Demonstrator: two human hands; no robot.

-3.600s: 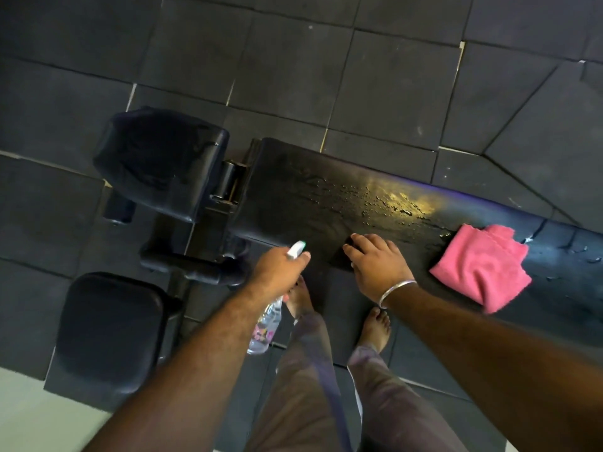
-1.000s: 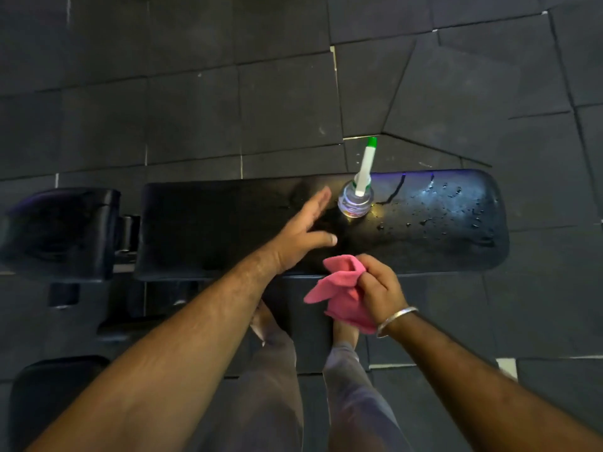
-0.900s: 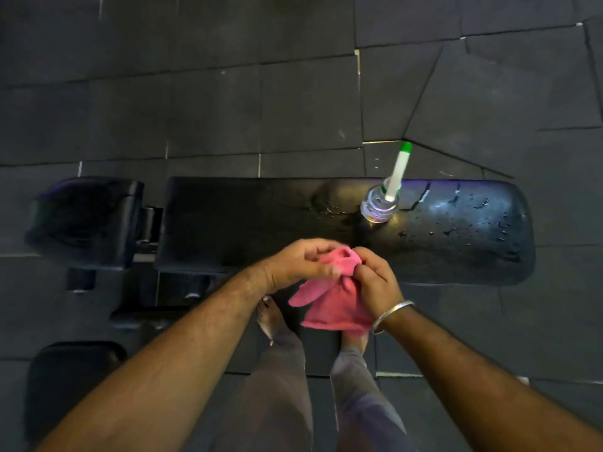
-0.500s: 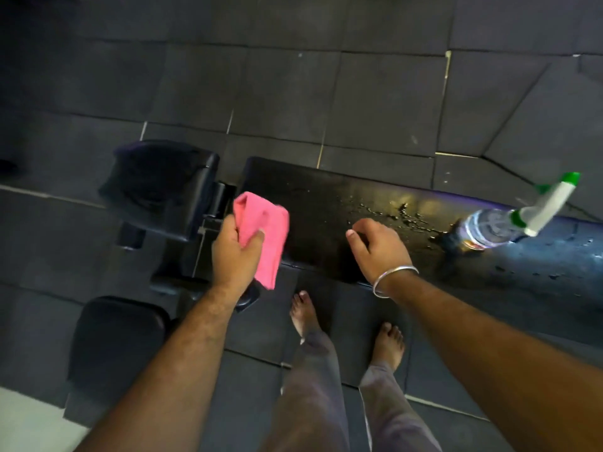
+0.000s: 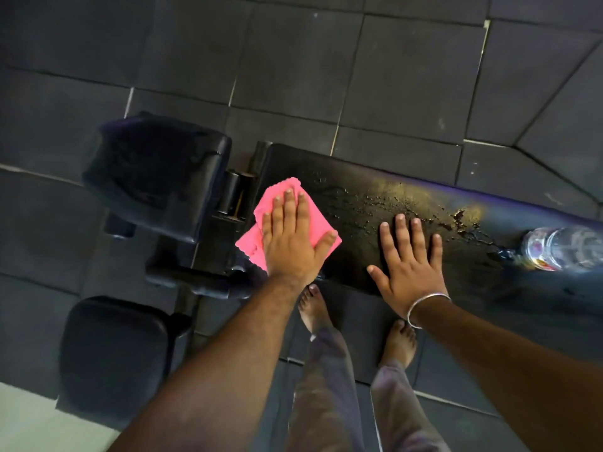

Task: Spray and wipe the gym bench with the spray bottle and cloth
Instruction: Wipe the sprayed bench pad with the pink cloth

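While hands lie flat, cloth [image 5: 313, 220] sits under the left hand [image 5: 290, 243]

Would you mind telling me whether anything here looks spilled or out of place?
Only the expected wetness: spray droplets bead across the bench pad, unwiped, between the pink cloth and the spray bottle at the right edge. Nothing else stands out.

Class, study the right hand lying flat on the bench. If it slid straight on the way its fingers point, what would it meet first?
The right hand would first cross the spray droplets on the bench pad, then reach the pad's far edge. Nothing solid appears in that line; the spray bottle stands off to its side.
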